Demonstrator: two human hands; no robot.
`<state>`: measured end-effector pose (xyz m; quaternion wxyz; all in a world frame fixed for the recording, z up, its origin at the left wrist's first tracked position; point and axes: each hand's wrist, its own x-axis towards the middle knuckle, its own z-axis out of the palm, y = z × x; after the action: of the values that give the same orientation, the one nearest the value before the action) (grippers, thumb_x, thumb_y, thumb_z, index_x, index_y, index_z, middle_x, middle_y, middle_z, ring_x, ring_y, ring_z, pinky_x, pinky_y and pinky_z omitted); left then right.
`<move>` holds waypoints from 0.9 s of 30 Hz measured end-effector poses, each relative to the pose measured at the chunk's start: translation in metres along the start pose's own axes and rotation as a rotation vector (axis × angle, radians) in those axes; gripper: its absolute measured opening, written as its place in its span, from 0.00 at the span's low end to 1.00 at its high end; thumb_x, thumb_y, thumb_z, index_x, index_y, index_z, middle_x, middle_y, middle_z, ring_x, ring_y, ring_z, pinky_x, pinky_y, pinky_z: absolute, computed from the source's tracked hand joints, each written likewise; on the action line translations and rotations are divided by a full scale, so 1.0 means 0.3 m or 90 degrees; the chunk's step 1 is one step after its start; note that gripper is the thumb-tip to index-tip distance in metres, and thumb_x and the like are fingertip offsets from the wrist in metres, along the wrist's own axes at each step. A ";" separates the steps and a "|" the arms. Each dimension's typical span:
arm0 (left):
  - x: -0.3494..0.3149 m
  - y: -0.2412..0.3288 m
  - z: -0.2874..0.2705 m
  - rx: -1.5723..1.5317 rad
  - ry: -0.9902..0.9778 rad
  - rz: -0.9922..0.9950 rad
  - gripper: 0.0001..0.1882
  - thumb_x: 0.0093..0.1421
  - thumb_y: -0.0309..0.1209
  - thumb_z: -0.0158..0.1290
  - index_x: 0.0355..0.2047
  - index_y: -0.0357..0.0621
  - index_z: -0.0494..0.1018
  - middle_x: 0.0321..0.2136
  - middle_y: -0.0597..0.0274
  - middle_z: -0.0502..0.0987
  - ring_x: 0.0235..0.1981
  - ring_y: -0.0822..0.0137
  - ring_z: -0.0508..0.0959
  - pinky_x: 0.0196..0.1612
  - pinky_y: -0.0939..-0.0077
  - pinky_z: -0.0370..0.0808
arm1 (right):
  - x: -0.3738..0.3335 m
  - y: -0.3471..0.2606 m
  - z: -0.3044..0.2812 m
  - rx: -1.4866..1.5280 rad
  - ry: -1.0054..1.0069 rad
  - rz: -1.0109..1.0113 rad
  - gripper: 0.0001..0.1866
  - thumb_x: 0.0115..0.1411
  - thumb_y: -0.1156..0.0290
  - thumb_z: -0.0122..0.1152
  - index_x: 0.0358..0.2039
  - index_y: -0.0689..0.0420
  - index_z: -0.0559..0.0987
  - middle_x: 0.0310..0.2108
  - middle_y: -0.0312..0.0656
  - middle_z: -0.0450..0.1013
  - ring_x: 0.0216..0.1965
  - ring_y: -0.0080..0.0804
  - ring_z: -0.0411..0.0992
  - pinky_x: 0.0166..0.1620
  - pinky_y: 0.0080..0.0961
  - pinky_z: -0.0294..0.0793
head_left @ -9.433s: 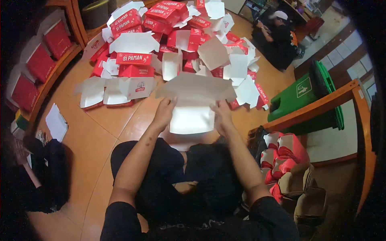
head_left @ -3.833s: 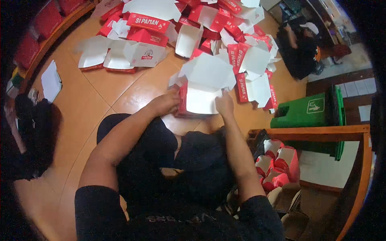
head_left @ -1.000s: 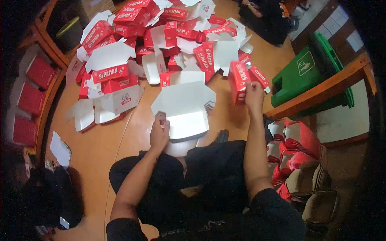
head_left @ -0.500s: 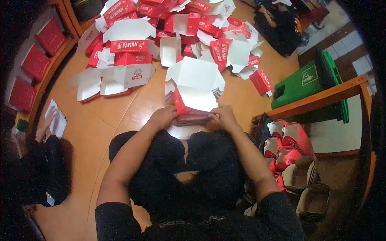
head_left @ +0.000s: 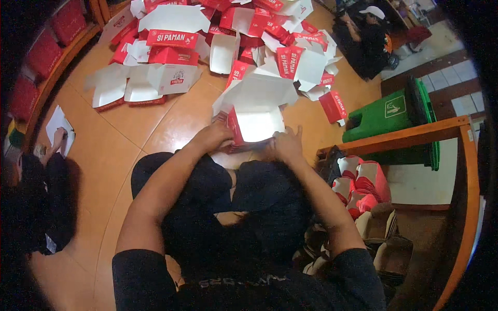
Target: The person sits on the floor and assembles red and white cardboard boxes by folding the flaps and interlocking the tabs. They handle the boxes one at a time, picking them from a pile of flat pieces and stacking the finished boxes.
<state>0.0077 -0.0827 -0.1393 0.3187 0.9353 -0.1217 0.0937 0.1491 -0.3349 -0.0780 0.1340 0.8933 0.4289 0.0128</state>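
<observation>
In front of my knees, a red-and-white cardboard food box [head_left: 262, 127] stands with its white inside facing up and its lid raised on the far side. My left hand [head_left: 213, 137] is closed on the box's red left wall near the front corner. At the front right corner, my right hand [head_left: 286, 146] pinches the edge between thumb and fingers. Under the box, layered cardboard edges show, partly hidden by my hands. A large heap of similar boxes [head_left: 172, 39] lies on the floor just beyond.
A green wheeled bin [head_left: 381, 111] stands at the right behind a wooden rail [head_left: 399, 137]. Nested red boxes [head_left: 369, 179] and brown ones [head_left: 391, 256] are stacked beside my right leg. One person sits at far left with a white sheet [head_left: 60, 129]; another [head_left: 365, 44] sits at upper right.
The box's front and left walls have been raised into a tray shape, and its lid tilts up more. Both hands have shifted slightly at the front corners. My view has moved slightly.
</observation>
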 end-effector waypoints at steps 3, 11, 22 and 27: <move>0.005 -0.030 0.025 0.006 0.023 0.046 0.09 0.56 0.36 0.57 0.30 0.44 0.76 0.30 0.55 0.78 0.37 0.52 0.78 0.45 0.59 0.73 | -0.022 -0.046 -0.045 0.038 0.303 -0.108 0.20 0.58 0.49 0.56 0.39 0.51 0.83 0.34 0.41 0.79 0.51 0.41 0.70 0.58 0.55 0.53; 0.006 -0.015 0.014 -0.025 0.032 0.057 0.08 0.56 0.34 0.57 0.29 0.42 0.75 0.31 0.54 0.79 0.37 0.50 0.78 0.45 0.57 0.73 | 0.057 -0.268 -0.100 0.319 -0.019 -0.063 0.17 0.57 0.52 0.59 0.32 0.51 0.85 0.32 0.46 0.78 0.38 0.45 0.76 0.46 0.48 0.69; -0.002 -0.013 0.009 -0.011 0.029 -0.004 0.07 0.54 0.32 0.58 0.29 0.41 0.76 0.30 0.51 0.79 0.35 0.49 0.78 0.42 0.57 0.75 | 0.041 -0.345 -0.056 0.287 0.052 0.062 0.13 0.56 0.58 0.60 0.29 0.52 0.85 0.30 0.43 0.78 0.34 0.45 0.76 0.40 0.46 0.71; 0.003 -0.033 0.040 -0.031 0.044 0.027 0.07 0.54 0.32 0.56 0.29 0.42 0.77 0.30 0.52 0.80 0.37 0.49 0.79 0.42 0.58 0.75 | 0.031 -0.356 -0.062 0.288 0.059 0.098 0.13 0.57 0.58 0.59 0.28 0.52 0.84 0.30 0.42 0.78 0.35 0.44 0.75 0.40 0.46 0.71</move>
<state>0.0127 -0.0828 -0.1540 0.3432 0.9207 -0.1328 0.1299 0.0709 -0.2599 -0.0877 -0.0905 0.9291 0.3573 -0.0320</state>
